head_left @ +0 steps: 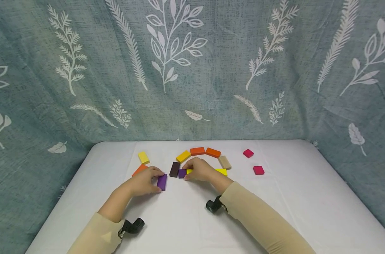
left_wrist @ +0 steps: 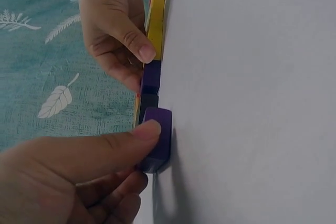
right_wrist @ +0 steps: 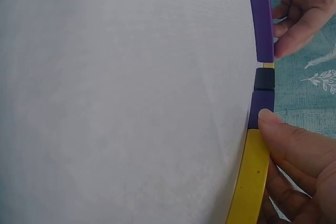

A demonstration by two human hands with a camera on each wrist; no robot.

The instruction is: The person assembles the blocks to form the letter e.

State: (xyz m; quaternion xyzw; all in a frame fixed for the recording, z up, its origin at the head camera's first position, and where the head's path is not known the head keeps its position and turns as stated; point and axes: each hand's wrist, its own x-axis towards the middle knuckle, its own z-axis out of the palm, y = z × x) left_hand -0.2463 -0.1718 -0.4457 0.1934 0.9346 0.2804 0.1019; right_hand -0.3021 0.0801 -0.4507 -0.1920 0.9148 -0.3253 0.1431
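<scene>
White table (head_left: pixel 306 197) — purple block (head_left: pixel 162 182) in left hand (head_left: pixel 144 182), pinched by ends.

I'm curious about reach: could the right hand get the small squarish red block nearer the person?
Probably yes: nothing crowds the small squarish red block, though the right hand would first need to release the small purple block it pinches.

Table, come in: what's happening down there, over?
Left fingers pinch long purple block. Right fingers pinch small purple block. Nothing visible between long purple block and dark block.
</scene>
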